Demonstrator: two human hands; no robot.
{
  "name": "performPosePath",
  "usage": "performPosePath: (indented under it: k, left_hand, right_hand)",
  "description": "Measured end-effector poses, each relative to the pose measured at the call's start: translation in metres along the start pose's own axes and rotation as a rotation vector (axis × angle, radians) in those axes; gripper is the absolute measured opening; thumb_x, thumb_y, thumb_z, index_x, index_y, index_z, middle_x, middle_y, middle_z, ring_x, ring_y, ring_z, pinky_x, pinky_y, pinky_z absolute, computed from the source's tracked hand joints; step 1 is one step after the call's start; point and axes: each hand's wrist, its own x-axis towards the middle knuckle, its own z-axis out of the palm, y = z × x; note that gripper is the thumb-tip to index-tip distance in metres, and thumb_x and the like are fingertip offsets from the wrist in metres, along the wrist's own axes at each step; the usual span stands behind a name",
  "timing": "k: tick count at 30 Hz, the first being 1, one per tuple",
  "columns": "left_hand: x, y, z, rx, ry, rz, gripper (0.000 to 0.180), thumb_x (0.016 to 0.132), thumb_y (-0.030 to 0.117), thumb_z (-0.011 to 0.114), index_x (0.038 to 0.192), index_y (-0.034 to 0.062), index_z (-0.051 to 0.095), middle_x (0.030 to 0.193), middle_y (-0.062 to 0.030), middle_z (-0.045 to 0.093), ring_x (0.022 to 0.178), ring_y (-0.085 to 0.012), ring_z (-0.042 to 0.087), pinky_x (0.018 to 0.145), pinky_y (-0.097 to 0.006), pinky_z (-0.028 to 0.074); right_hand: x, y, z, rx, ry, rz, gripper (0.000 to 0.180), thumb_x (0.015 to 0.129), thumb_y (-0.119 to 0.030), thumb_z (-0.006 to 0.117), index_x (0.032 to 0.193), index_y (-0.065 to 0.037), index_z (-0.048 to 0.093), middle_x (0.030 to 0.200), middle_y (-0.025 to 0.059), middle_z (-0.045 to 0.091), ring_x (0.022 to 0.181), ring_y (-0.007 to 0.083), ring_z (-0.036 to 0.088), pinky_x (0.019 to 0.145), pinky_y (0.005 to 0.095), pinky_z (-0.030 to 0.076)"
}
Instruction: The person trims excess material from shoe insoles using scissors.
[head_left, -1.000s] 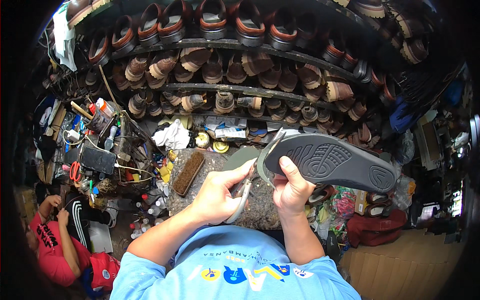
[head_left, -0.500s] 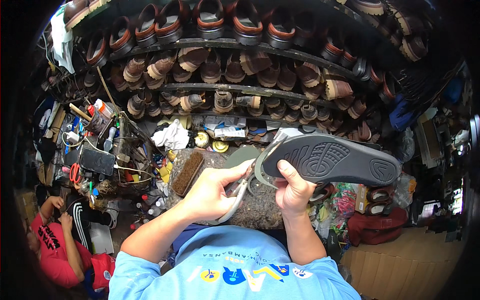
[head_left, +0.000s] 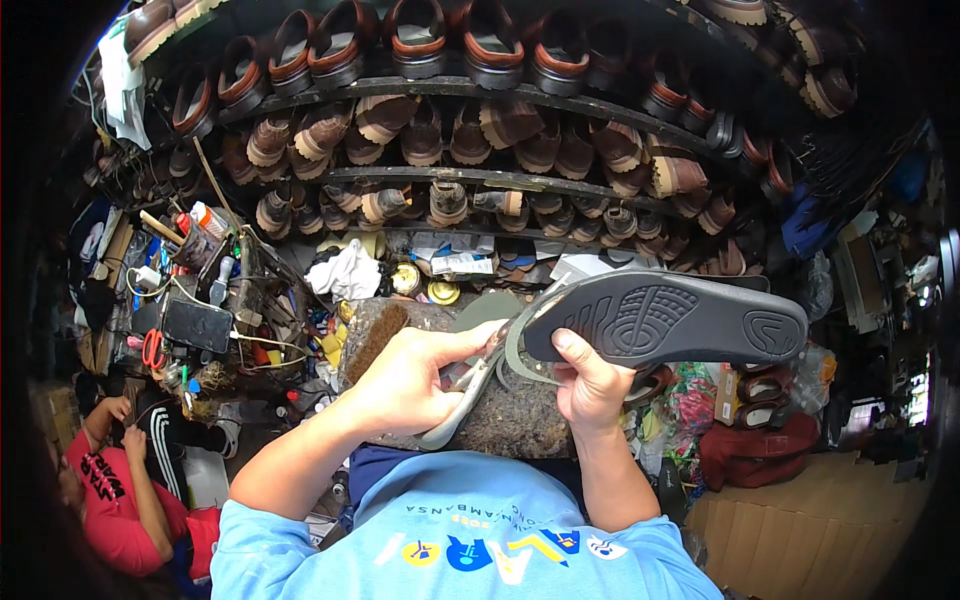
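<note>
My right hand grips the near end of a dark grey shoe sole, held tread side up and pointing right. My left hand is closed on a pair of pale metal shears, whose blades meet the sole's left edge. A thin grey-green strip curls away from that edge between my hands. Both hands hover over a rough speckled work block in front of my chest.
A brown brush lies on the block's left end. Curved shelves packed with shoes and sandals fill the back. Tools, bottles and wires crowd the left. A person in a red shirt sits at lower left. Bags lie at right.
The sole has levelled out a little, its far end rising slightly. My left hand with the shears has edged along the sole's edge. My right hand's grip is unchanged.
</note>
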Motion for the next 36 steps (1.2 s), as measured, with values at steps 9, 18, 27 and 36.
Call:
performPosePath:
  k: [9, 18, 27, 36]
  left_hand:
    - [0.0, 0.007, 0.001, 0.012, -0.014, 0.002, 0.069, 0.072, 0.004, 0.064, 0.14, 0.0074, 0.054, 0.105, -0.0114, 0.072, 0.092, -0.0073, 0.062, 0.089, -0.026, 0.049]
    - [0.0, -0.001, 0.004, -0.043, 0.015, 0.043, 0.073, 0.069, 0.005, 0.062, 0.141, 0.0092, 0.053, 0.091, -0.0075, 0.07, 0.081, -0.006, 0.057, 0.08, -0.024, 0.049]
    - [-0.001, -0.002, -0.002, 0.025, -0.015, 0.035, 0.065, 0.075, 0.004, 0.066, 0.14, 0.0061, 0.053, 0.112, -0.0138, 0.072, 0.097, -0.0079, 0.063, 0.089, -0.027, 0.049]
    - [-0.002, -0.005, 0.0, 0.03, 0.006, 0.068, 0.064, 0.077, 0.006, 0.068, 0.139, 0.008, 0.054, 0.111, -0.0142, 0.072, 0.095, -0.0087, 0.064, 0.083, -0.027, 0.051]
  right_hand:
    - [-0.001, 0.002, -0.005, 0.037, -0.022, 0.014, 0.042, 0.078, 0.017, 0.067, 0.114, -0.003, 0.059, 0.105, 0.0082, 0.065, 0.093, 0.0189, 0.066, 0.085, 0.0315, 0.056]
    - [-0.004, 0.005, -0.006, 0.026, -0.025, 0.024, 0.039, 0.078, 0.017, 0.066, 0.112, -0.002, 0.06, 0.102, 0.0083, 0.065, 0.092, 0.0188, 0.066, 0.084, 0.0313, 0.056]
    - [-0.003, 0.009, -0.009, 0.023, -0.039, 0.018, 0.041, 0.078, 0.014, 0.066, 0.116, 0.001, 0.057, 0.106, 0.0113, 0.064, 0.095, 0.0226, 0.067, 0.085, 0.0348, 0.058]
    - [-0.003, 0.007, -0.007, 0.028, -0.051, 0.052, 0.039, 0.078, 0.019, 0.066, 0.112, -0.001, 0.06, 0.103, 0.009, 0.065, 0.091, 0.019, 0.066, 0.083, 0.0308, 0.057]
